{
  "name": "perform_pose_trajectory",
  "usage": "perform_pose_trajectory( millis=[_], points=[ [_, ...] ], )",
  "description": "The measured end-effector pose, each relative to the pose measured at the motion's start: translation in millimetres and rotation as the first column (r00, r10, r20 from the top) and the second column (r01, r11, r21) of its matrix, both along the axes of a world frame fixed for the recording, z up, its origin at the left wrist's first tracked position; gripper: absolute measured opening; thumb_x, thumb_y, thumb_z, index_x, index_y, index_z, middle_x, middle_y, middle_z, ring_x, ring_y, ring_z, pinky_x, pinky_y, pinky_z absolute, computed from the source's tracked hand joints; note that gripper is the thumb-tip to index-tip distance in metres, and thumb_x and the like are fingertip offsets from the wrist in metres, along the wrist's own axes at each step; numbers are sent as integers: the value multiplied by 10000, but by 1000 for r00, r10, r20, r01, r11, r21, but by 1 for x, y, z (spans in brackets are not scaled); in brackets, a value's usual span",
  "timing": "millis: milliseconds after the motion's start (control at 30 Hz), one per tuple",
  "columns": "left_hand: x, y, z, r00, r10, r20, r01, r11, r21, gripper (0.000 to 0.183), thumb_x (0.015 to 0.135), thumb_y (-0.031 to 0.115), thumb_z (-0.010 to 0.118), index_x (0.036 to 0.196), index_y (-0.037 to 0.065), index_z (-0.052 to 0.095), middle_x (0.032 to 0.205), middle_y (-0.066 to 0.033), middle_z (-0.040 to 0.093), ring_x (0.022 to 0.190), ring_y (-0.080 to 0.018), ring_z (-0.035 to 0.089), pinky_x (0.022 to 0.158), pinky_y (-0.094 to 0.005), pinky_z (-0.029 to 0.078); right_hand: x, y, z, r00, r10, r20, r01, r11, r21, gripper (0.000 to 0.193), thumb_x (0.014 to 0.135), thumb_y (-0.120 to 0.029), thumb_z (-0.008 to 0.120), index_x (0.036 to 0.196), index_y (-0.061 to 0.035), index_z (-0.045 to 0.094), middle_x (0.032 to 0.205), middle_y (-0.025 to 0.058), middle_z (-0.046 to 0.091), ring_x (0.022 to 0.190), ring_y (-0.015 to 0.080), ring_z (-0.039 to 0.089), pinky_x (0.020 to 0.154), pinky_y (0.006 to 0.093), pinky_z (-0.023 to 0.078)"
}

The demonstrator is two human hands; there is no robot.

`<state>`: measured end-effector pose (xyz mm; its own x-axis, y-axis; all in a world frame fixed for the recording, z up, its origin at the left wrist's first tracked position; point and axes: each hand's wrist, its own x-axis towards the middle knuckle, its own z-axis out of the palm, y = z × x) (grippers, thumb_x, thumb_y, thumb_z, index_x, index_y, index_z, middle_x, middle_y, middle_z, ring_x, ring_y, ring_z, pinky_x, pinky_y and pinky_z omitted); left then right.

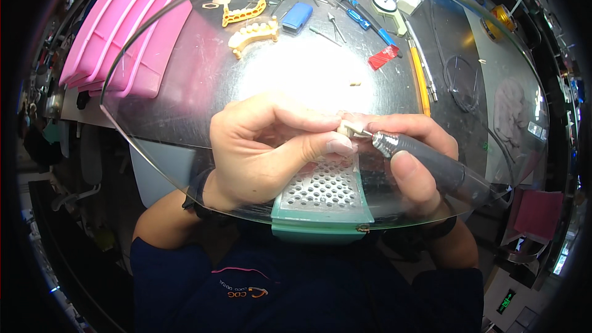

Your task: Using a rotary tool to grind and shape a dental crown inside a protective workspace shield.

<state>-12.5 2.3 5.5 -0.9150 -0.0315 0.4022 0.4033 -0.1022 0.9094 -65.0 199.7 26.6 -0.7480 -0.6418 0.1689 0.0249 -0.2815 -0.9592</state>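
My left hand (256, 154) pinches a small whitish dental crown (344, 128) between thumb and forefinger. In my right hand (420, 180) is a dark grey rotary handpiece (435, 165), gripped like a pen and pointing left. Its thin bur (364, 132) reaches the crown, or comes very close; the fingers partly hide the spot. Both hands are above a perforated metal plate (327, 186) set in a green frame (320, 219), and behind a curved clear shield (110, 80).
Two yellowish dental models (254, 36) (245, 13) and a blue block (297, 17) lie farther back on the bench. Several burs, a dial gauge (385, 4), a yellow pencil-like tool (420, 80) and red tape (383, 57) are there too. Pink trays (132, 31) stand at left; a cable (459, 95) lies right.
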Motion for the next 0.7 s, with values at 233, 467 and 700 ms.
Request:
perform_pose_trajectory(
  millis=[233,467,700],
  points=[
    [2,-1,0,999,-23,31,21,998,56,149,828,-73,659,931,-34,559,890,-230,677,814,-224,695,646,-289,570,0,1,-1,1000,20,12,-20,1000,-15,312,856,-78,557,1131,68,564,1107,180,641,1031,184,602,921,318,459],
    [1,0,-1,999,3,35,-5,998,65,151,804,-90,676,920,-51,586,902,-220,680,842,-223,691,750,-323,574,1,0,0,1000,6,7,-6,1000,-7,313,858,-97,559,1120,73,561,1098,178,644,1026,189,606,920,319,462],
    [3,3,1,996,29,81,-41,987,156,147,772,-98,712,903,-73,649,905,-190,696,844,-182,685,741,-284,558,1,0,-2,1000,8,20,-7,1000,-22,311,854,-94,557,1114,75,562,1090,177,646,1023,192,609,914,321,468]
  ],
)
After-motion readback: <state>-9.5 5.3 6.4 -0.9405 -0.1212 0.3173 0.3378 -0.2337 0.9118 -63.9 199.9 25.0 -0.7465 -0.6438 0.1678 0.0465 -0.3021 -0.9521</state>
